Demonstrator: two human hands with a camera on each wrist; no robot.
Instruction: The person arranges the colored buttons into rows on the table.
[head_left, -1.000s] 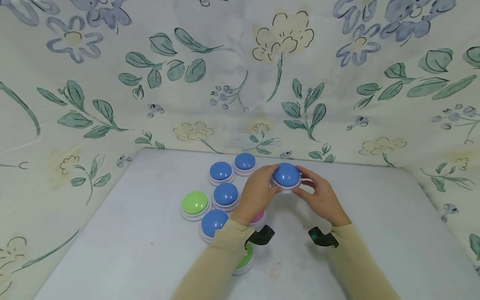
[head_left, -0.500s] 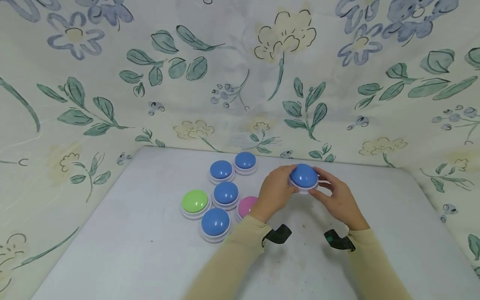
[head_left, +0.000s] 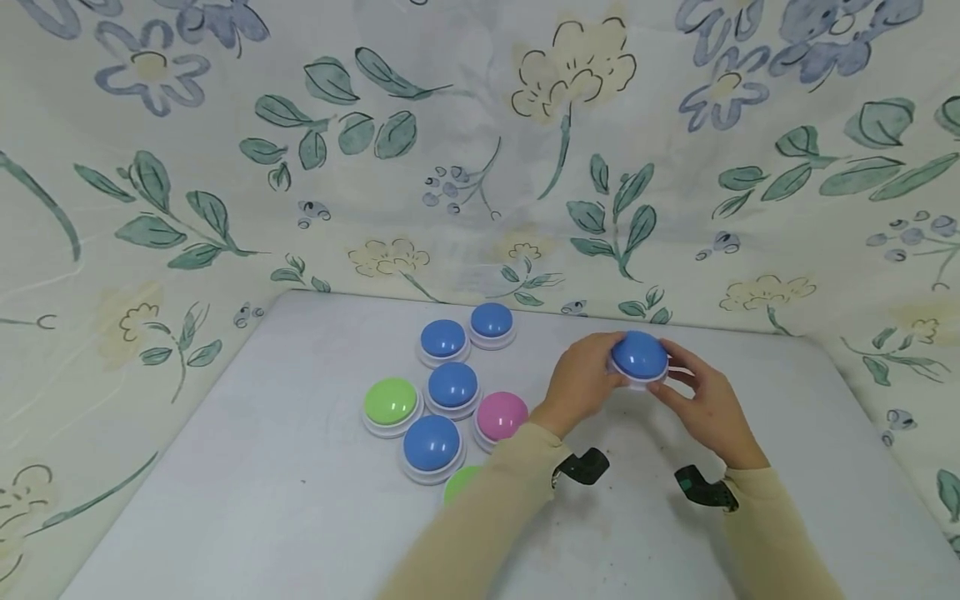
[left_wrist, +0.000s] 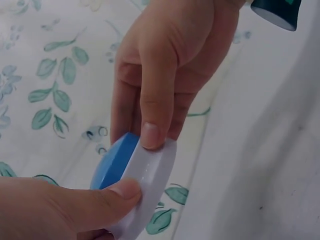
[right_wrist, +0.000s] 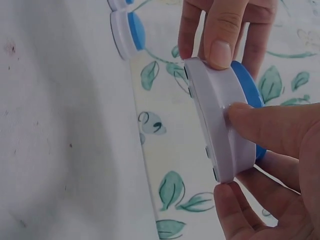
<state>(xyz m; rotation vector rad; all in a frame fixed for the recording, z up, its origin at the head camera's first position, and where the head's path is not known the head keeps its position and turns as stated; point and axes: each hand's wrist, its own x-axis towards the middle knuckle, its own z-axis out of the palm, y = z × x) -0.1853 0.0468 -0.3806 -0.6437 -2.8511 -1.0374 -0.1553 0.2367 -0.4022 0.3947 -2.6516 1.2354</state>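
Observation:
A blue push button [head_left: 640, 355] with a domed cap and white round base is held between both hands over the right part of the table. My left hand [head_left: 583, 382] grips its left side, thumb on the white base [left_wrist: 145, 172]. From the opposite side my right hand [head_left: 711, 412] pinches it, thumb also against the base. In the right wrist view the small feet under the base show, raised off the table. Left of the hands, a pink button [head_left: 501, 415] sits near the left forearm. A green button [head_left: 461, 482] is partly hidden by that sleeve.
Several blue buttons, including one at the back [head_left: 491, 322] and one nearer the front [head_left: 432, 444], stand grouped left of centre with a green button [head_left: 389, 402]. The white table [head_left: 247, 483] meets a floral cloth [head_left: 465, 108] at its back and sides.
Both hands have carried the blue button to the right across the table. The pink button and part of the front green one have come out from behind the left arm.

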